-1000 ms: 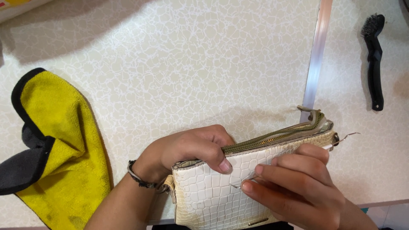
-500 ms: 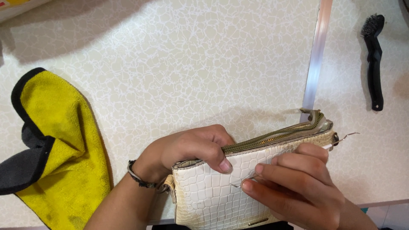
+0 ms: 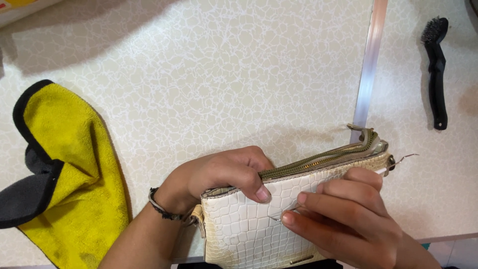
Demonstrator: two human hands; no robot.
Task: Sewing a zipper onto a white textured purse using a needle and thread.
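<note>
Two hands work on a cream purse [image 3: 249, 224] lying at the counter's [image 3: 209, 89] near edge. The left hand [image 3: 219, 174] grips the purse's zipped top, thumb pressed on its face; the right hand [image 3: 343, 214] pinches a thin tool [image 3: 286, 211] against that face. A yellow cloth [image 3: 69, 169] lies left of the purse, a black brush [image 3: 437, 69] well to its upper right. The work appears to be surface cleaning or scraping, which calls for a steady hold.
</note>
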